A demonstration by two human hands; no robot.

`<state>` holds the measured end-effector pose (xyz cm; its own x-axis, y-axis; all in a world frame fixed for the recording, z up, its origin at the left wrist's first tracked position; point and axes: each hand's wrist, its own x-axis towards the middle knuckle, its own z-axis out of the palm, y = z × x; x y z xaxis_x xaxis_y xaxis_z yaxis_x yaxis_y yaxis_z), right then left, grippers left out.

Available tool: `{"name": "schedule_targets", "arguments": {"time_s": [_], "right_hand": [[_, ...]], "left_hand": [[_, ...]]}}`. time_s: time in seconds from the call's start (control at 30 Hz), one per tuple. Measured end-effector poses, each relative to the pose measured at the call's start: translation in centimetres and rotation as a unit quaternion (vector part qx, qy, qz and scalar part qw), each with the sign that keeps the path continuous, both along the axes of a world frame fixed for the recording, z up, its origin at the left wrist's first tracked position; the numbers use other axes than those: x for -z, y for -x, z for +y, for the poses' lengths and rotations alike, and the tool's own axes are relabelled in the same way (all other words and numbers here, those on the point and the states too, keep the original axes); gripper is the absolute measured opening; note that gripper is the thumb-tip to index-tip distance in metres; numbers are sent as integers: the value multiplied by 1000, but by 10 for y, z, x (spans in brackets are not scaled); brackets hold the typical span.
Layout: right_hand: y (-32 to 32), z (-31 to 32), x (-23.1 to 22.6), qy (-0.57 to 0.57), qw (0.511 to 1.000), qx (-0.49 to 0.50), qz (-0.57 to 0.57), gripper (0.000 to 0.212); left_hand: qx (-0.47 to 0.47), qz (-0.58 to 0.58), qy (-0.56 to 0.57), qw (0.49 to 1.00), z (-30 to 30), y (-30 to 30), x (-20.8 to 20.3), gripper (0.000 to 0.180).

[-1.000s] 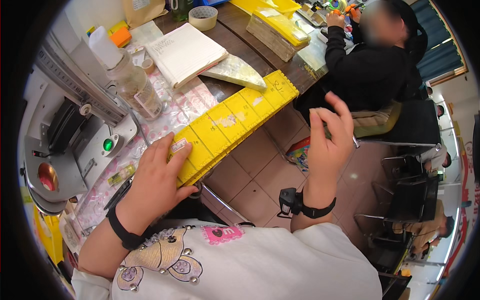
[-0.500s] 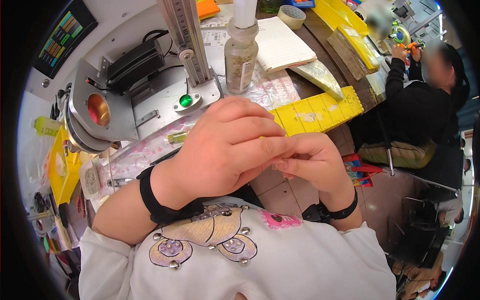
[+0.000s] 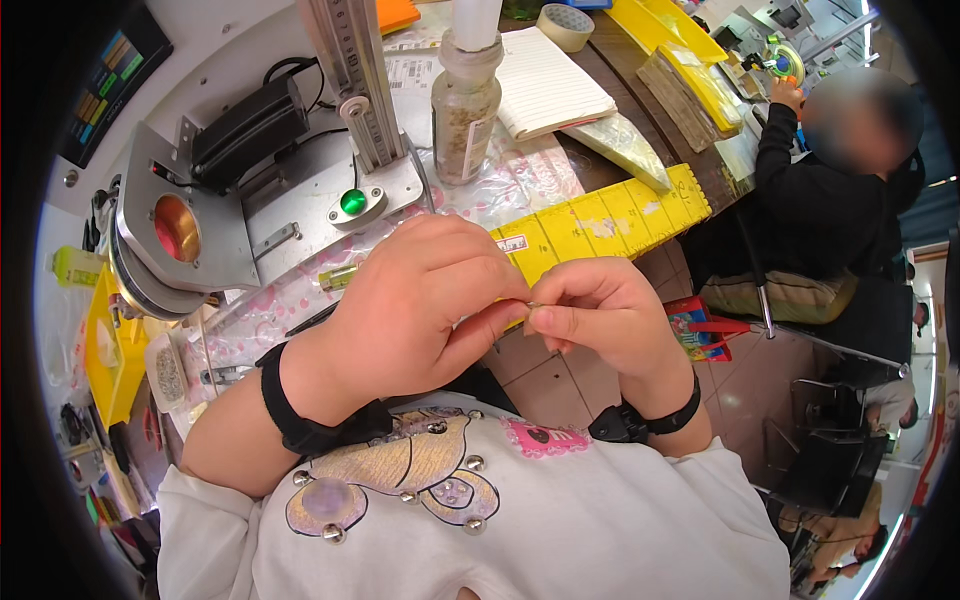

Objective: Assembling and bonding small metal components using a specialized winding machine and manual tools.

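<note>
My left hand (image 3: 415, 300) and my right hand (image 3: 605, 315) meet in front of my chest, over the table's near edge. Both are closed in a pinch, thumb against forefinger. Between the touching fingertips sits a tiny thing (image 3: 531, 305), too small to name and mostly covered by the fingers. Just beyond the hands lies a long yellow tray-like piece (image 3: 600, 222) with marked lines. Left of it, close to my left hand, a silver machine base carries a green button (image 3: 353, 202).
A glass bottle (image 3: 465, 120), an open lined notebook (image 3: 555, 85) and a tape roll (image 3: 564, 27) stand farther back. On the left are a round-windowed machine head (image 3: 177, 228), a yellow bin (image 3: 115, 345) and a small clear tray (image 3: 166, 372). A co-worker (image 3: 800, 190) sits right.
My hands have drawn slightly apart from overlapping, so only the fingertips meet and the tiny thing shows. The view has shifted slightly. The co-worker's head has leaned nearer the bench.
</note>
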<state>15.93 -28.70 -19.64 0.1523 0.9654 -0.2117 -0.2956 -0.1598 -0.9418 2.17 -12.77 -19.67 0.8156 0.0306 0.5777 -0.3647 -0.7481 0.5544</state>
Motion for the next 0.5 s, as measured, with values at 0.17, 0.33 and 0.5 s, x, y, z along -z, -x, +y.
{"name": "schedule_targets", "arguments": {"time_s": [0.17, 0.33, 0.5], "right_hand": [[9, 2, 1, -28, 993, 42, -105, 10], [14, 8, 1, -154, 847, 89, -501, 4], [14, 6, 3, -188, 801, 110, -558, 5]], "left_hand": [[8, 63, 27, 998, 2, 4, -2, 12], [11, 150, 168, 974, 1, 5, -4, 9], [2, 176, 195, 965, -2, 2, -4, 9]]}}
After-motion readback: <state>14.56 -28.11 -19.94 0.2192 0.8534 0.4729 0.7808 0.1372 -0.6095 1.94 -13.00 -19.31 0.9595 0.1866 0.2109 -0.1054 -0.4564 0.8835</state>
